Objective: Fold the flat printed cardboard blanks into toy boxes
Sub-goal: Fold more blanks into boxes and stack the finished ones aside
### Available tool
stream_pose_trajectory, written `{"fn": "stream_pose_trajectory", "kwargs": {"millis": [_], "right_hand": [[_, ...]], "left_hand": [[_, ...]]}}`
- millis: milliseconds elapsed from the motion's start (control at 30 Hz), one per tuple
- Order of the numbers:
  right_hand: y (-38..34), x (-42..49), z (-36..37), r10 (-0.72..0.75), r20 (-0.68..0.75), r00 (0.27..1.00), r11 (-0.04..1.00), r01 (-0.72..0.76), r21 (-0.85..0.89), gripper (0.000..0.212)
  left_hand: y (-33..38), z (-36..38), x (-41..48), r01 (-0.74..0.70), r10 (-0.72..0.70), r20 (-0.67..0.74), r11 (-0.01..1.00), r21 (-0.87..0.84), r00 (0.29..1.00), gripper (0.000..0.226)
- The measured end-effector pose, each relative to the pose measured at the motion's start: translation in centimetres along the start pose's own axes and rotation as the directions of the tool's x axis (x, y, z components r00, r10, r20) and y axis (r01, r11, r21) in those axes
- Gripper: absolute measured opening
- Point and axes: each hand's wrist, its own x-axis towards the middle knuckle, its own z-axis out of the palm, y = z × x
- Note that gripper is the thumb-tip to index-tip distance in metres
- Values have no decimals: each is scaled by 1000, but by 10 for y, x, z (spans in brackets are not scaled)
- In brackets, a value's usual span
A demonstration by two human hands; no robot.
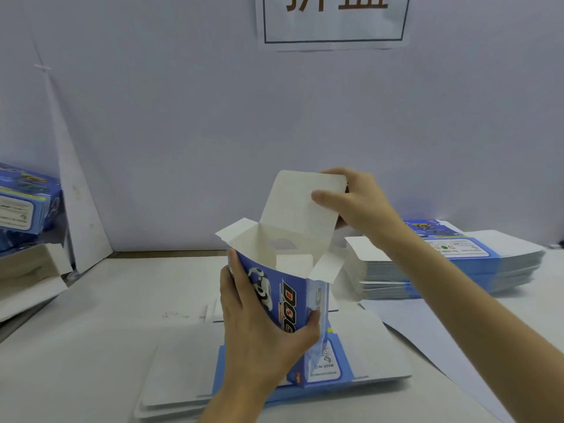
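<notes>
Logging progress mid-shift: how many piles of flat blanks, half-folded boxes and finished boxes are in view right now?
piles of flat blanks: 2, the right pile and the near pile
half-folded box: 1
finished box: 1, at the left edge; whether more sit there cannot be told
total: 4

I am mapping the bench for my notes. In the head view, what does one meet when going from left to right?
From left: finished boxes → leaning white board → open box → stack of blanks.
</notes>
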Motion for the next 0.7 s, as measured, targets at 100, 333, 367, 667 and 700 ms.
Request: {"fn": "stream_pose_trajectory", "kwargs": {"millis": [100, 333, 367, 667, 700], "right_hand": [[7, -2, 3, -56, -28, 998, 998, 54, -39, 37], [33, -9, -1, -91, -53, 994, 988, 97, 122, 34], [35, -9, 0, -106, -64, 992, 986, 113, 122, 34], [22, 0, -1, 27, -60, 998, 993, -20, 116, 15], [18, 5, -2, 89, -82, 993, 985, -75, 157, 19]], "left_hand": [[0, -1, 0, -3, 3, 5, 1000, 7, 1000, 128], [1, -1, -1, -5, 5, 24, 1000, 29, 1000, 133], [1, -1, -1, -3, 2, 25, 1000, 29, 1000, 133], [2, -1, -2, 0, -1, 25, 1000, 30, 1000, 131], [1, -1, -2, -2, 0, 32, 999, 35, 1000, 131]]}}
